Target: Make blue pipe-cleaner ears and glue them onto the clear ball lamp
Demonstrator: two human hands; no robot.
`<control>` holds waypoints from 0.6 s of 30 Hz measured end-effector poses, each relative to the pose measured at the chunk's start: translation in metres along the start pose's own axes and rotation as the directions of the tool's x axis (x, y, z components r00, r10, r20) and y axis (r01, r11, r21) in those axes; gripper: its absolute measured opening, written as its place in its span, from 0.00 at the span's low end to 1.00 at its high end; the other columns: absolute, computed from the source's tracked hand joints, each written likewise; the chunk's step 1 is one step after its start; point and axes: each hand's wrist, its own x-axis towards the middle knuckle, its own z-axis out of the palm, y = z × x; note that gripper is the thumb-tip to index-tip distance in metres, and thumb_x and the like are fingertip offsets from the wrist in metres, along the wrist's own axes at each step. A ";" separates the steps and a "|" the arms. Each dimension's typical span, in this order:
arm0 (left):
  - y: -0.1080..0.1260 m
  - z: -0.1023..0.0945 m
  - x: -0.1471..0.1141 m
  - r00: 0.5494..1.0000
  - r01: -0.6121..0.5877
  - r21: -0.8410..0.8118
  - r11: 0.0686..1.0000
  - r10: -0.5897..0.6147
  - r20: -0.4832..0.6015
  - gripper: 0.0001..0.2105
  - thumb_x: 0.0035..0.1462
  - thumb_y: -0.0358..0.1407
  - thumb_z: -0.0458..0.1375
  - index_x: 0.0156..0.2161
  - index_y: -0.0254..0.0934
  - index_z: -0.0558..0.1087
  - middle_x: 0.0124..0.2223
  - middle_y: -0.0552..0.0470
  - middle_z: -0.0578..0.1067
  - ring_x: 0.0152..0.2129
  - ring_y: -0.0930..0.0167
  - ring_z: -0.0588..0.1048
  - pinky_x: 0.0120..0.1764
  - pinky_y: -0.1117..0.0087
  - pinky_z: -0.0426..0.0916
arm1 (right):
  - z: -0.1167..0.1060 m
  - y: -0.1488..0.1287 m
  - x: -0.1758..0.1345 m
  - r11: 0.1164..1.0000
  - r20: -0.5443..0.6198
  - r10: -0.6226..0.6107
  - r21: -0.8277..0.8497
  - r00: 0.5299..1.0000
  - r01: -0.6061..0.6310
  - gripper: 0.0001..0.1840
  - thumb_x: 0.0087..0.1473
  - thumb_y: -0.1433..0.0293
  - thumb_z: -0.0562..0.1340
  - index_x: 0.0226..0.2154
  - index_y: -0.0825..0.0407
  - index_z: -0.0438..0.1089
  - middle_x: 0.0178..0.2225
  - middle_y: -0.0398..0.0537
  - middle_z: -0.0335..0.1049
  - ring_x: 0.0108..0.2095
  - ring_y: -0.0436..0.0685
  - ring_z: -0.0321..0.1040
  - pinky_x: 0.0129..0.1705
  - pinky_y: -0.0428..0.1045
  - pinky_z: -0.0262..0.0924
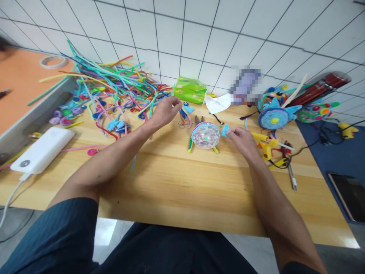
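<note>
Head view, clear dome, between hands

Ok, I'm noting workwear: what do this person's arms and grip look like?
Left sleeve: short, dark navy, finely striped; only a dark edge of the right sleeve shows. Left forearm and right forearm are bare, left grip and right grip ungloved.

2 forearms outstretched, left grip curled, right grip pinched
</note>
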 end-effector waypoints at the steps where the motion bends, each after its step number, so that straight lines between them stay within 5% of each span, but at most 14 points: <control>1: 0.001 0.003 0.006 0.999 -0.025 0.061 0.998 0.024 0.020 0.10 0.66 0.34 0.57 0.38 0.34 0.81 0.40 0.45 0.84 0.39 0.64 0.79 0.45 0.64 0.69 | -0.001 0.003 -0.001 1.000 0.009 -0.003 -0.022 1.000 0.003 0.16 0.53 0.53 0.65 0.26 0.48 0.73 0.25 0.44 0.72 0.30 0.57 0.65 0.35 0.52 0.57; 5: 0.008 0.024 0.034 0.973 -0.122 0.281 0.952 0.059 0.222 0.12 0.65 0.31 0.56 0.43 0.33 0.84 0.46 0.38 0.84 0.47 0.57 0.80 0.52 0.61 0.70 | 0.003 0.010 -0.003 0.998 -0.029 -0.043 0.042 0.999 0.044 0.22 0.54 0.47 0.65 0.26 0.48 0.73 0.24 0.42 0.69 0.28 0.56 0.63 0.33 0.51 0.55; 8: 0.006 0.042 0.050 0.950 -0.133 0.308 0.942 0.033 0.309 0.09 0.58 0.29 0.61 0.41 0.34 0.84 0.42 0.40 0.83 0.48 0.54 0.80 0.54 0.59 0.69 | 0.006 0.014 -0.005 0.988 -0.060 -0.070 0.133 0.996 0.077 0.24 0.54 0.45 0.66 0.27 0.48 0.73 0.23 0.39 0.67 0.26 0.54 0.61 0.32 0.51 0.54; 13: -0.004 0.054 0.065 0.956 -0.119 0.258 0.959 0.040 0.292 0.06 0.50 0.30 0.69 0.36 0.36 0.82 0.38 0.43 0.80 0.48 0.54 0.78 0.51 0.61 0.69 | 0.006 0.018 -0.008 0.987 -0.034 -0.093 0.132 0.995 0.097 0.17 0.55 0.53 0.67 0.28 0.49 0.76 0.24 0.40 0.73 0.27 0.54 0.64 0.33 0.50 0.55; 18: 0.004 0.033 0.070 0.969 -0.071 0.048 0.996 0.057 0.242 0.06 0.49 0.28 0.69 0.29 0.38 0.76 0.29 0.52 0.75 0.35 0.65 0.77 0.43 0.67 0.69 | -0.003 0.012 -0.010 0.980 -0.019 -0.057 0.189 0.998 0.059 0.14 0.54 0.56 0.68 0.27 0.49 0.75 0.24 0.39 0.70 0.27 0.52 0.63 0.33 0.50 0.56</control>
